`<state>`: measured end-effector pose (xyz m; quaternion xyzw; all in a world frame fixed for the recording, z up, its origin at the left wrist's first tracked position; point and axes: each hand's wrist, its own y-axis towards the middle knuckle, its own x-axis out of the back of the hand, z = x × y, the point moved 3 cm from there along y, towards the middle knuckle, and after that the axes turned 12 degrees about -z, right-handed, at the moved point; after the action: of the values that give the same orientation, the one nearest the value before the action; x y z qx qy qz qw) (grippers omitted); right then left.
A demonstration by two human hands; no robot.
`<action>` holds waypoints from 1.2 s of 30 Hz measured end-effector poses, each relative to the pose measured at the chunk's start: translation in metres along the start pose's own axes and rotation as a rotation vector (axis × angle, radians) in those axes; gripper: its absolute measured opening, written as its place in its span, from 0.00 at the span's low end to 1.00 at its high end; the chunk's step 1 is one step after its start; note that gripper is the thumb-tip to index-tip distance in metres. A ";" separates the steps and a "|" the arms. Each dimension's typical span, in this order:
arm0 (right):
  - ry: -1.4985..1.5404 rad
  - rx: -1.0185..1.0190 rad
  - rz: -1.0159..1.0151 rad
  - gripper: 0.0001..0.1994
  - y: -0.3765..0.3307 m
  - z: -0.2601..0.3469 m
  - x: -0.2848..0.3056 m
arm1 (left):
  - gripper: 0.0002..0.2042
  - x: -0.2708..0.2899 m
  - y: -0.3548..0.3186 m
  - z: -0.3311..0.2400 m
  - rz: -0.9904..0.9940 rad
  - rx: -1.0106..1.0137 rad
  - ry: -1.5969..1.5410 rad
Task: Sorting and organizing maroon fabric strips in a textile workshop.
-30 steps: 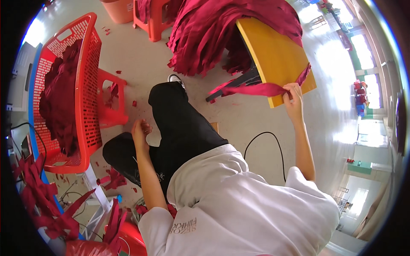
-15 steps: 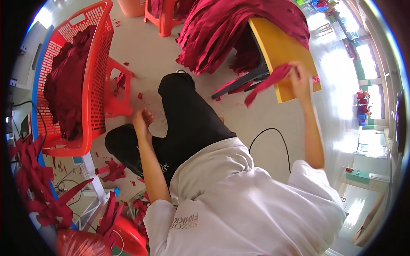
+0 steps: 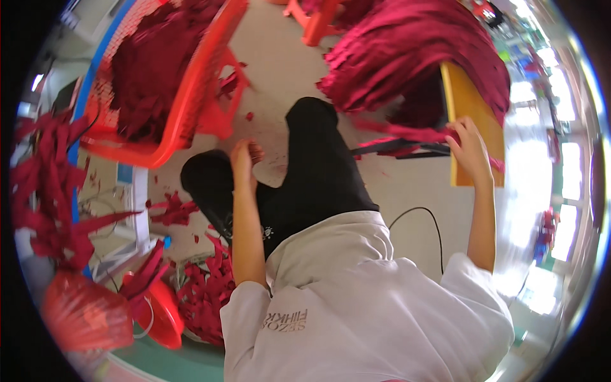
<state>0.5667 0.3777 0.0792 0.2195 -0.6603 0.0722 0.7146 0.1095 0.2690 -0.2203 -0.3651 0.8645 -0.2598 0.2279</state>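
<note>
My right hand [image 3: 470, 149] is at the near part of a yellow wooden board [image 3: 477, 114], fingers closed on one end of a dark red fabric strip [image 3: 414, 132]. The strip stretches leftward from the fingertips, slightly blurred. A large heap of the same red fabric pieces [image 3: 414, 51] drapes over the far part of the board. My left hand [image 3: 244, 162] hovers near my left knee, fingers loosely bent, with nothing visible in it. Part of its palm side is hidden.
On the left, a red plastic basket [image 3: 175, 137] holds more red fabric beside a red stool [image 3: 223, 114]. Red scraps [image 3: 54, 184] hang at the far left above a red plastic bag [image 3: 89, 312]. A black cable [image 3: 433, 223] curves across the floor to my right.
The view has turned, so basket, heap and board appear farther right. The fabric strip, which hung down to the left from my right hand, now extends nearly level. My left hand stays near my knee.
</note>
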 end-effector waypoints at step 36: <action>1.877 0.524 0.454 0.08 0.177 0.516 -0.078 | 0.09 0.046 -0.055 -0.040 -0.017 -0.227 -0.329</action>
<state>0.0173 0.3397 0.0577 0.0928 0.1819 0.4942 0.8450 0.0857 0.2132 -0.1656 -0.4332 0.8362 -0.0997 0.3211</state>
